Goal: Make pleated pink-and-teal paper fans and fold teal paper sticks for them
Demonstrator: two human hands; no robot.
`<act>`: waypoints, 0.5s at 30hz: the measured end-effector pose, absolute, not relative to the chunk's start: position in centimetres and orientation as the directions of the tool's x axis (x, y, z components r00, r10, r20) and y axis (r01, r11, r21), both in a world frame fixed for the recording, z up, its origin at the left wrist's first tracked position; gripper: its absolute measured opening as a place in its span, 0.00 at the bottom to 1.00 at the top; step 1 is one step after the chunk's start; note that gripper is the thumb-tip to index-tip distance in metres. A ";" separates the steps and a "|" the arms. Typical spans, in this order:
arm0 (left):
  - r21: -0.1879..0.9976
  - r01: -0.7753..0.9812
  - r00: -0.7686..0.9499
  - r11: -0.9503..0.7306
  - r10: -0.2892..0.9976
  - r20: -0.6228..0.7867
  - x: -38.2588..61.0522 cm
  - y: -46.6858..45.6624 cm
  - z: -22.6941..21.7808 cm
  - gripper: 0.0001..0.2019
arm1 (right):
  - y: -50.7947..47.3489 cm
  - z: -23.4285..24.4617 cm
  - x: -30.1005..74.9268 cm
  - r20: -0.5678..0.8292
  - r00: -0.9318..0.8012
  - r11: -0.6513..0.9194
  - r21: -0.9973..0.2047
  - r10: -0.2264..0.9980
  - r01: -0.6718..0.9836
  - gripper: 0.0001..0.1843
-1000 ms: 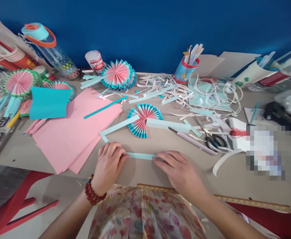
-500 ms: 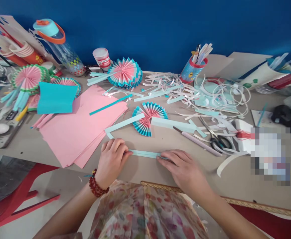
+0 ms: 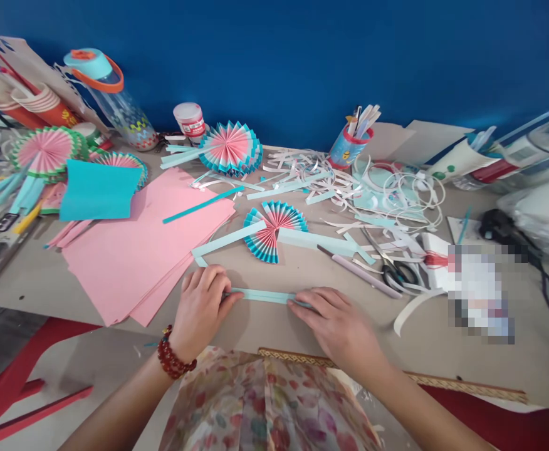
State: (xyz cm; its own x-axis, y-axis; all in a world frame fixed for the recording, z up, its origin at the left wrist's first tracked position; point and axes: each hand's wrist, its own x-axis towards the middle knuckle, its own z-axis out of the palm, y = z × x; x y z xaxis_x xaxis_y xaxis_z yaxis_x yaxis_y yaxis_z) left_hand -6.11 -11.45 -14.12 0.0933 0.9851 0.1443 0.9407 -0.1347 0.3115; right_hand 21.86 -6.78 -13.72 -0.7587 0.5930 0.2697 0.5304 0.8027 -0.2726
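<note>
A narrow light-blue paper strip (image 3: 265, 295) lies flat on the tan table (image 3: 274, 329) near its front edge. My left hand (image 3: 202, 310), with a red bead bracelet at the wrist, pinches the strip's left end between thumb and curled fingers. My right hand (image 3: 338, 326) lies over the strip's right end, fingertips pressing it down. Just beyond the strip rests a half-open pink and blue pleated paper fan (image 3: 272, 228) with pale blue handle strips.
A stack of pink sheets (image 3: 138, 250) with a teal sheet (image 3: 93, 191) lies at the left. Scissors (image 3: 394, 269), a craft knife (image 3: 359, 272) and paper offcuts (image 3: 350, 181) lie at the right. More fans (image 3: 230, 147), a pen cup (image 3: 350, 144), glue pot (image 3: 190, 120) and bottle (image 3: 109, 97) line the blue wall.
Both hands stay on the strip's ends; the left thumb has shifted slightly along it. Only the camera view has drifted a little.
</note>
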 end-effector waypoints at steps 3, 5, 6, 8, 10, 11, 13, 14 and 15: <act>0.302 0.945 0.081 -0.128 0.983 0.165 -6.2 -11.7 -14.5 0.10 | -6.8 -13.5 21.8 0.270 -0.760 0.804 -0.264 0.592 0.533 0.15; 0.302 0.945 0.068 -0.121 0.981 0.181 -6.4 -11.8 -14.7 0.09 | -6.8 -13.4 21.8 0.271 -0.758 0.803 -0.259 0.594 0.537 0.16; 0.303 0.946 0.059 -0.115 0.981 0.186 -6.5 -12.0 -14.8 0.09 | -6.8 -13.4 21.8 0.274 -0.756 0.803 -0.256 0.594 0.538 0.16; 0.304 0.948 0.036 -0.094 0.981 0.189 -6.9 -12.2 -14.8 0.09 | -6.7 -13.5 21.8 0.278 -0.752 0.801 -0.254 0.597 0.542 0.16; 0.305 0.949 0.016 -0.074 0.982 0.188 -7.2 -12.3 -14.8 0.08 | -6.7 -13.6 21.8 0.281 -0.753 0.803 -0.252 0.595 0.540 0.15; 0.307 0.949 0.010 -0.068 0.982 0.189 -7.3 -12.4 -14.8 0.08 | -6.7 -13.6 21.8 0.281 -0.755 0.804 -0.249 0.593 0.539 0.16; 0.313 0.947 0.003 -0.064 0.981 0.192 -7.5 -12.4 -14.8 0.07 | -6.7 -13.7 21.8 0.283 -0.758 0.809 -0.241 0.587 0.536 0.16; 0.319 0.946 0.001 -0.063 0.982 0.190 -7.6 -12.4 -14.8 0.07 | -6.8 -13.7 21.8 0.285 -0.760 0.811 -0.237 0.585 0.535 0.16; 0.324 0.944 0.000 -0.061 0.982 0.188 -7.6 -12.4 -14.9 0.07 | -6.8 -13.7 21.8 0.286 -0.760 0.811 -0.233 0.584 0.536 0.16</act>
